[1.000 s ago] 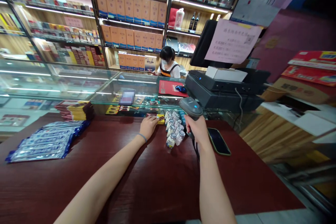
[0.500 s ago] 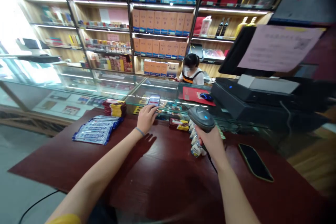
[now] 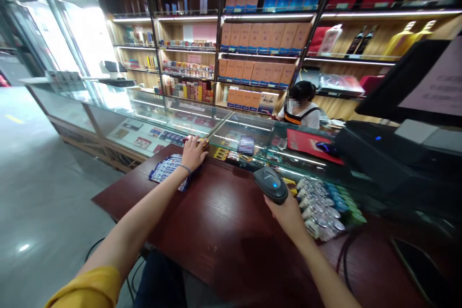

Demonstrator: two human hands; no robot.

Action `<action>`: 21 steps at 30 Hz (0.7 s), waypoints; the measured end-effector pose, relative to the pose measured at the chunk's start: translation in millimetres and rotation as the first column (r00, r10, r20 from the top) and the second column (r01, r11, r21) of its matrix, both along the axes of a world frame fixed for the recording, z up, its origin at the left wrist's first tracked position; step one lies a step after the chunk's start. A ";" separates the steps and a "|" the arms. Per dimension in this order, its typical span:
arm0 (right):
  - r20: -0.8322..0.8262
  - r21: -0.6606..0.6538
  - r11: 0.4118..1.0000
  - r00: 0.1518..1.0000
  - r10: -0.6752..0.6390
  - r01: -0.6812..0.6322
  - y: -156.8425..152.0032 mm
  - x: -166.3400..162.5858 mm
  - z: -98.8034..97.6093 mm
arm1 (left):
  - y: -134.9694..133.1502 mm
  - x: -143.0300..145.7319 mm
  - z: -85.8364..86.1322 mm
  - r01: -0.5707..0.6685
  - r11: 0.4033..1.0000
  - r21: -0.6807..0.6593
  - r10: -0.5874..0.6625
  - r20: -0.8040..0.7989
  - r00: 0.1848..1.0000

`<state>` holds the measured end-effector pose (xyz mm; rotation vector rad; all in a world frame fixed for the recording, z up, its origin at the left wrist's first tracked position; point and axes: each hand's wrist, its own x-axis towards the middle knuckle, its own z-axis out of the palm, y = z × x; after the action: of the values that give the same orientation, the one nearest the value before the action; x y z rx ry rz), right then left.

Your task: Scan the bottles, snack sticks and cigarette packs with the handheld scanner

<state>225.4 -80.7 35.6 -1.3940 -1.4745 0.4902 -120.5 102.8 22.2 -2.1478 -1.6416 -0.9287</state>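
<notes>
My right hand [image 3: 287, 212] is closed round the handle of a grey barcode scanner [image 3: 270, 184] with a blue light, held above the dark red wooden table [image 3: 216, 221]. My left hand [image 3: 193, 153] reaches far left, fingers spread over a stack of red and yellow packets [image 3: 202, 143] at the table's back edge. Beside that hand lie blue and white packets [image 3: 166, 169]. Right of the scanner stands a cluster of small silver-capped bottles [image 3: 317, 207].
A glass display counter [image 3: 173, 122] runs behind the table. A person sits behind it near a red mat [image 3: 306, 143] with a mouse. A dark till [image 3: 382, 154] and monitor [image 3: 404, 82] stand at right. A phone [image 3: 415, 264] lies on the table's right end. Shelves of boxes fill the back wall.
The view has swung left. My left hand has moved from the middle of the table's back edge to the stack of packets at the left. The scanner stays gripped in my right hand.
</notes>
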 end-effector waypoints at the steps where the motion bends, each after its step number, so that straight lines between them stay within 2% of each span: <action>1: 0.017 -0.024 0.999 0.999 0.028 -0.028 1.0 -3.9 -4.6 | 3.1 -4.9 -2.5 -0.006 1.000 -0.013 0.006 -0.007 1.000; 4: 0.061 -0.076 0.994 0.994 0.087 -0.082 4.4 -12.3 -16.0 | 9.5 -14.0 -9.1 -0.004 0.999 -0.044 0.003 -0.028 1.000; 11: 0.125 -0.116 0.990 0.988 0.094 -0.079 12.5 -13.5 -29.0 | 6.2 -16.0 -13.4 0.013 0.998 -0.058 -0.013 -0.005 1.000; 17: 0.134 -0.108 0.990 0.985 0.107 -0.093 15.1 -9.9 -29.6 | 3.8 -17.5 -10.0 0.040 0.999 -0.009 -0.040 0.035 0.999; 21: 0.120 -0.098 0.992 0.989 0.092 -0.080 11.6 -11.0 -24.5 | -2.8 -9.4 -15.1 0.031 0.998 0.059 -0.038 0.121 0.992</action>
<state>214.4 -69.1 11.1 -1.4601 -1.6357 0.5405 -129.9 99.9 7.1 -2.1260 -1.6161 -1.1247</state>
